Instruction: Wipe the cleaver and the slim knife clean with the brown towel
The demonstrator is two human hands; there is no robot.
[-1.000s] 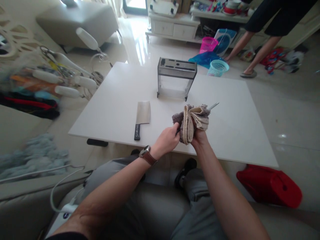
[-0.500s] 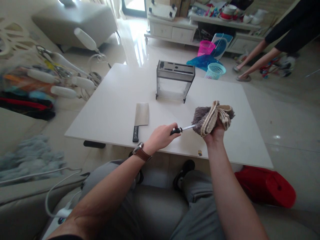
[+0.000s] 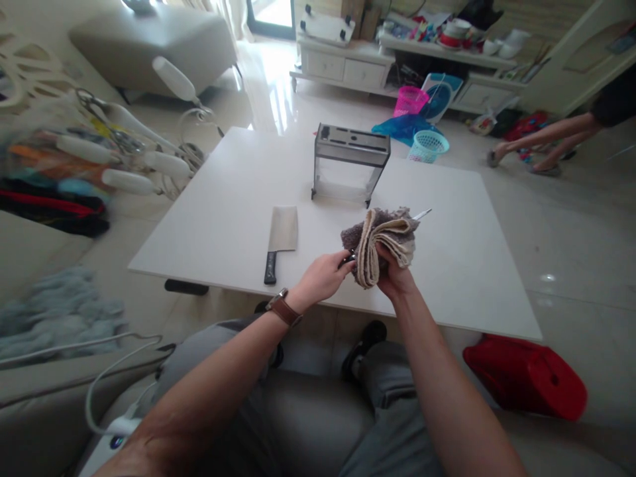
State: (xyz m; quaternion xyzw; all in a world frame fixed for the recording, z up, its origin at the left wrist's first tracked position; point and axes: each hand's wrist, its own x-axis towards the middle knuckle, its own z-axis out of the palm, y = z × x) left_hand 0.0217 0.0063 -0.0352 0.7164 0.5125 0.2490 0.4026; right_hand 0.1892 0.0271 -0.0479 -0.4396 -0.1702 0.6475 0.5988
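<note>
My left hand [image 3: 325, 275] is closed around the black handle of a tool with a narrow steel shaft [image 3: 423, 214]; whether it is a knife or a sharpening rod I cannot tell. A folded grey-brown and beige cloth [image 3: 370, 255] wraps the shaft, and only its tip pokes out beyond the far right side. My right hand [image 3: 396, 275] grips the cloth from below, its fingers partly hidden in the folds. Left of my hands a cleaver [image 3: 283, 228] with a black handle lies flat on the white table [image 3: 223, 199].
A knife block [image 3: 352, 139] with a slotted top and clear sides stands behind my hands. Beyond the table are a light-blue basket [image 3: 428, 146], a pink basket [image 3: 411, 101] and a person's legs [image 3: 556, 136]. A red roll-like thing [image 3: 527, 377] sits at the lower right.
My right hand and the cloth have moved left along the shaft, up to the handle. The shaft's tip now shows past the cloth. The other person has stepped to the right.
</note>
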